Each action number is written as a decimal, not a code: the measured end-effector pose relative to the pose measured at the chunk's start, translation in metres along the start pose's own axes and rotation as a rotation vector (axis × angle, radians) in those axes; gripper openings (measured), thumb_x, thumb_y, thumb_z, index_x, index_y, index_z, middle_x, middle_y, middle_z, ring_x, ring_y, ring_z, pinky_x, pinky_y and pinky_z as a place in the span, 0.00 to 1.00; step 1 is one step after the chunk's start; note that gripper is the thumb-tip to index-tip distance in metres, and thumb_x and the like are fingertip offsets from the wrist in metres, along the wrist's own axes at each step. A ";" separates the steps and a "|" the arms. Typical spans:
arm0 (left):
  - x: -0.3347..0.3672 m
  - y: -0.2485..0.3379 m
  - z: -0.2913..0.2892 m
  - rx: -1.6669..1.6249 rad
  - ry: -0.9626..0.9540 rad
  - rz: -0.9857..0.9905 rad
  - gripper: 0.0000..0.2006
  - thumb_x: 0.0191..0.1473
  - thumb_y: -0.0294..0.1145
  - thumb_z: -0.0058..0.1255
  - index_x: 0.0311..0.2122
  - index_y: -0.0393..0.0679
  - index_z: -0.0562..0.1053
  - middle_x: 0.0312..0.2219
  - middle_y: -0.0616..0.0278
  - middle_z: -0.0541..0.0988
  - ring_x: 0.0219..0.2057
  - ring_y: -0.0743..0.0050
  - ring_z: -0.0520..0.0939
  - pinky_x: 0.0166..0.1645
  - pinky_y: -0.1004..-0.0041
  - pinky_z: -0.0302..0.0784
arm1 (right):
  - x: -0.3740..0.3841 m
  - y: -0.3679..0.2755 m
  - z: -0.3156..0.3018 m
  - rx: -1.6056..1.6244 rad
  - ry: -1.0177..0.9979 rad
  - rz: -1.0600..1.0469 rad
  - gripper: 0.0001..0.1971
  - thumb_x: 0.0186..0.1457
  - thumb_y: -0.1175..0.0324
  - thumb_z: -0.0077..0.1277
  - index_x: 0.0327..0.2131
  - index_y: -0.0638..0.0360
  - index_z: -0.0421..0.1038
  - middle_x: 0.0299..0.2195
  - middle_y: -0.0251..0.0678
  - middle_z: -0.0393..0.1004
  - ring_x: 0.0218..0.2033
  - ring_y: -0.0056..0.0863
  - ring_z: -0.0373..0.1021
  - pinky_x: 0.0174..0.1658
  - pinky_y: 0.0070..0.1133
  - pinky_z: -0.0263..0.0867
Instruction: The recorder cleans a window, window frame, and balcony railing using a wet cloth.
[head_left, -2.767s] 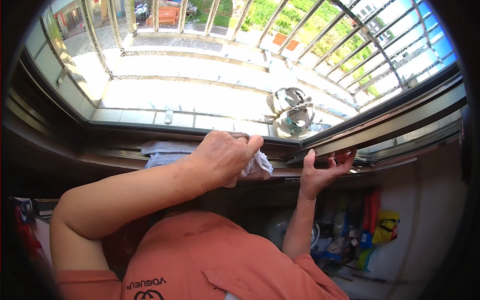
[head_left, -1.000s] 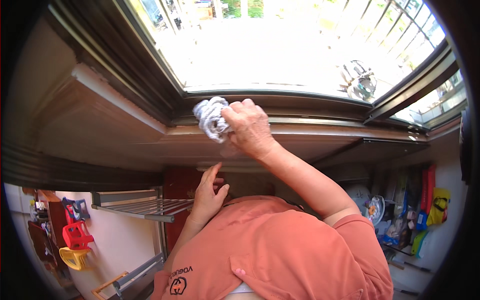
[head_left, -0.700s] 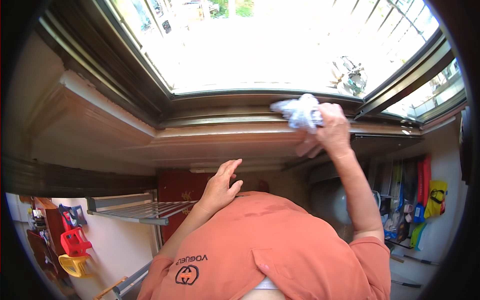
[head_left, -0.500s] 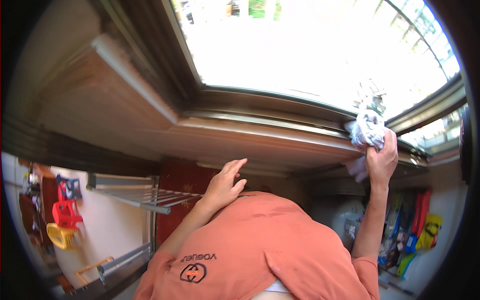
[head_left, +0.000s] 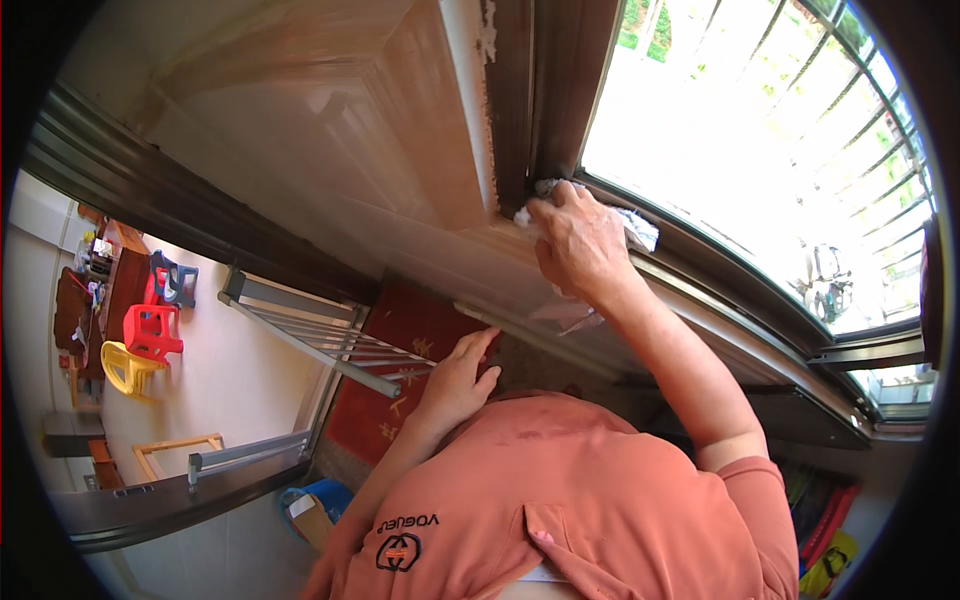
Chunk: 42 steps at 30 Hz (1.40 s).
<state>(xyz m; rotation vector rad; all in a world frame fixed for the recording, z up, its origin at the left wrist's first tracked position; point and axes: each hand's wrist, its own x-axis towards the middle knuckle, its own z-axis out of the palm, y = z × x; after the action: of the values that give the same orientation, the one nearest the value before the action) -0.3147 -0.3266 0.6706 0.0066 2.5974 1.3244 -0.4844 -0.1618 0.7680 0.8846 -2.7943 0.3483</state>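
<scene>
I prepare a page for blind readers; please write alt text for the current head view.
A person's right grip holds a pale cloth at the corner of a dark window frame. The left grip is open near a grey rack; a red seat and a yellow seat stand at left.

- Shirt: one short line of dark lettering on the chest, large enough to read.
- Beside the lettering: a rounded emblem, dark-outlined with an orange middle.
- Red mat: pale gold marks (whether characters or ornament, I cannot tell).
</scene>
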 end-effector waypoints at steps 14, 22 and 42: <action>0.026 0.007 -0.018 -0.696 -0.045 -0.029 0.34 0.53 0.28 0.51 0.63 0.43 0.52 0.53 0.55 0.66 0.46 0.67 0.75 0.49 0.67 0.72 | 0.002 0.005 -0.026 0.271 -0.093 0.058 0.24 0.46 0.59 0.58 0.45 0.62 0.67 0.32 0.49 0.74 0.35 0.49 0.71 0.39 0.35 0.66; 0.076 0.057 0.014 -1.109 -0.184 0.228 0.36 0.48 0.35 0.59 0.60 0.42 0.56 0.51 0.57 0.70 0.52 0.67 0.70 0.54 0.68 0.67 | -0.021 0.002 -0.100 0.980 -0.426 0.106 0.20 0.43 0.60 0.64 0.36 0.65 0.74 0.29 0.36 0.72 0.32 0.23 0.69 0.37 0.20 0.64; 0.058 0.027 -0.001 -1.220 -0.079 -0.048 0.15 0.46 0.27 0.47 0.42 0.38 0.72 0.33 0.67 0.75 0.33 0.82 0.73 0.41 0.78 0.69 | -0.010 -0.005 -0.001 0.197 0.078 -0.038 0.26 0.35 0.70 0.61 0.43 0.58 0.70 0.44 0.33 0.72 0.47 0.38 0.63 0.50 0.34 0.59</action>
<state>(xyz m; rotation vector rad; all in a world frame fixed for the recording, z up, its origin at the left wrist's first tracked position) -0.3742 -0.3049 0.6814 -0.1907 1.3371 2.5298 -0.4735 -0.1605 0.7678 0.9420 -2.7020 0.6468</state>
